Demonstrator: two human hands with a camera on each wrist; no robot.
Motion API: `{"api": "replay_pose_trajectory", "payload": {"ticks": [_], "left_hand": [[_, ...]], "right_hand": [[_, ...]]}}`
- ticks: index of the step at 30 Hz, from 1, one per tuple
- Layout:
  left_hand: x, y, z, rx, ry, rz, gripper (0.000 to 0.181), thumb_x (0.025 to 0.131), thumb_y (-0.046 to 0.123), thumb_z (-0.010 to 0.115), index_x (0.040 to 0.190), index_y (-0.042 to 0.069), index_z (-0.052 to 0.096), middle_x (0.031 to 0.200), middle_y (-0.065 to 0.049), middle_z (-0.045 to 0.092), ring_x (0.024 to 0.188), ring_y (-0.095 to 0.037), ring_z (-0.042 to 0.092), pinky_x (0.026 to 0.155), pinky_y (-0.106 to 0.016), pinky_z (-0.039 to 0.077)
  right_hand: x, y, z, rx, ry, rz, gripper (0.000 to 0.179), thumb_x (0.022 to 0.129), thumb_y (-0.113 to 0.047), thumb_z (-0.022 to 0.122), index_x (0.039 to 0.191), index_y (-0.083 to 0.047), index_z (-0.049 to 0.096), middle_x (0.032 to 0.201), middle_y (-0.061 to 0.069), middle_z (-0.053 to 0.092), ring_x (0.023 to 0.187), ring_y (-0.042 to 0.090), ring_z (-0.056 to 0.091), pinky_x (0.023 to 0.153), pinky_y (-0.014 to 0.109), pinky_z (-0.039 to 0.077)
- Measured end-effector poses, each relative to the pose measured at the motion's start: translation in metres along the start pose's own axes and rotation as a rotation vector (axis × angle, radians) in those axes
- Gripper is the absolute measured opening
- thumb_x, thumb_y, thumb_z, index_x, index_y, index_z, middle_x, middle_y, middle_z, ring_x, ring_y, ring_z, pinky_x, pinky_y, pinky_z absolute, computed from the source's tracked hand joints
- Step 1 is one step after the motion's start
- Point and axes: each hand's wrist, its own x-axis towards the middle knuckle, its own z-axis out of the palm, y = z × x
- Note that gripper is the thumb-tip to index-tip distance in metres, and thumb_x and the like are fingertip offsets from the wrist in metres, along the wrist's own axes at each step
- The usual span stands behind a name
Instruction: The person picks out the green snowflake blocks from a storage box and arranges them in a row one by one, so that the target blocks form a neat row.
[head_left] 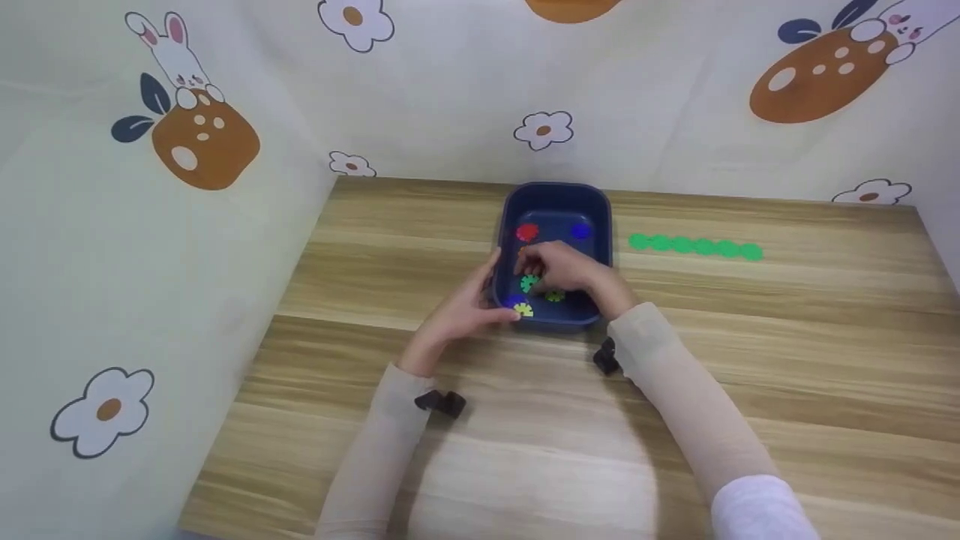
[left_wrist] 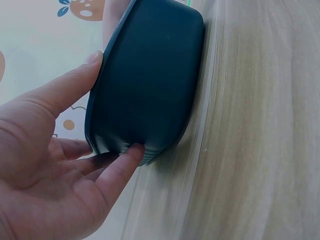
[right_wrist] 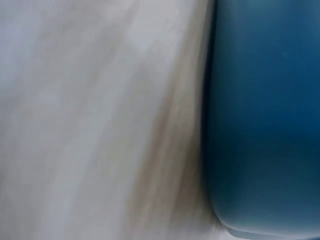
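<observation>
A dark blue plastic bin (head_left: pixel 557 196) stands on the wooden table with several toothed snowflake discs inside. My left hand (head_left: pixel 466 306) holds its near left corner. In the left wrist view the thumb (left_wrist: pixel 80 82) touches the rim and the fingers (left_wrist: pixel 122 172) lie against the outer wall. My right hand (head_left: pixel 564 266) reaches into the bin, fingers bent down at a green disc (head_left: pixel 529 283); whether they pinch it is not clear. Near the hand are a yellow-green disc (head_left: pixel 554 297), a yellow disc (head_left: pixel 523 309), a red disc (head_left: pixel 527 232) and a blue disc (head_left: pixel 580 231). An orange disc is partly hidden.
Right of the bin, a row of joined green discs (head_left: pixel 694 245) lies on the table (head_left: pixel 825 337). A patterned cloth (head_left: pixel 450 97) hangs behind the table and along its left side. The right wrist view is blurred and shows only the bin's outer wall (right_wrist: pixel 265 115) and tabletop.
</observation>
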Motion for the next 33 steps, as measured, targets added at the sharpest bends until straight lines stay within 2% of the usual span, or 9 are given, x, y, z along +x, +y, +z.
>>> {"api": "replay_pose_trajectory", "payload": {"ticks": [5, 9, 16, 21, 26, 33], "left_hand": [[0.0, 0.0002, -0.0005, -0.007, 0.006, 0.008, 0.104, 0.085, 0.006, 0.077, 0.161, 0.006, 0.007, 0.166, -0.021, 0.016, 0.149, -0.033, 0.031, 0.121, -0.041, 0.034], [0.001, -0.0003, 0.0003, -0.039, -0.004, 0.011, 0.104, 0.085, 0.002, 0.076, 0.16, 0.005, 0.005, 0.165, -0.023, 0.015, 0.149, -0.035, 0.031, 0.121, -0.042, 0.034], [0.0006, -0.0004, 0.0005, -0.042, -0.011, 0.018, 0.103, 0.086, 0.002, 0.075, 0.16, 0.003, 0.004, 0.164, -0.026, 0.016, 0.148, -0.038, 0.032, 0.12, -0.044, 0.034], [0.0007, -0.0002, 0.0002, -0.019, -0.009, 0.03, 0.103, 0.085, 0.003, 0.075, 0.16, 0.003, 0.004, 0.165, -0.025, 0.016, 0.149, -0.037, 0.031, 0.121, -0.045, 0.033], [-0.0003, 0.0004, -0.0001, 0.003, 0.001, 0.016, 0.104, 0.085, 0.004, 0.076, 0.16, 0.005, 0.005, 0.166, -0.023, 0.014, 0.15, -0.035, 0.029, 0.122, -0.043, 0.032], [-0.0008, 0.0013, -0.0008, 0.04, 0.008, -0.002, 0.103, 0.086, 0.009, 0.077, 0.161, 0.008, 0.006, 0.167, -0.02, 0.014, 0.152, -0.032, 0.026, 0.123, -0.042, 0.03]], "right_hand": [[-0.0001, -0.0018, 0.0023, -0.003, -0.054, -0.063, 0.027, 0.077, -0.006, 0.082, 0.102, -0.006, 0.073, 0.094, 0.009, 0.071, 0.084, 0.017, 0.062, 0.075, 0.029, 0.053], [-0.0005, -0.0025, 0.003, 0.032, -0.097, -0.055, 0.02, 0.08, -0.005, 0.08, 0.099, -0.005, 0.074, 0.09, 0.007, 0.071, 0.077, 0.012, 0.058, 0.069, 0.022, 0.05], [-0.0023, -0.0027, 0.0029, 0.116, -0.145, -0.06, 0.012, 0.084, -0.004, 0.075, 0.096, -0.003, 0.075, 0.087, 0.009, 0.072, 0.071, 0.007, 0.055, 0.066, 0.02, 0.048], [-0.0037, -0.0027, 0.0021, 0.159, -0.16, -0.063, 0.011, 0.086, -0.004, 0.073, 0.096, -0.002, 0.075, 0.085, 0.009, 0.072, 0.068, 0.006, 0.056, 0.063, 0.019, 0.049], [-0.0042, -0.0022, 0.0015, 0.2, -0.176, -0.054, 0.013, 0.086, -0.002, 0.069, 0.097, -0.002, 0.075, 0.085, 0.005, 0.073, 0.068, 0.007, 0.059, 0.064, 0.02, 0.052], [-0.0026, -0.0006, -0.0001, 0.234, -0.127, -0.097, 0.011, 0.086, -0.003, 0.07, 0.096, -0.001, 0.075, 0.085, 0.009, 0.074, 0.068, 0.005, 0.059, 0.064, 0.018, 0.05]]}}
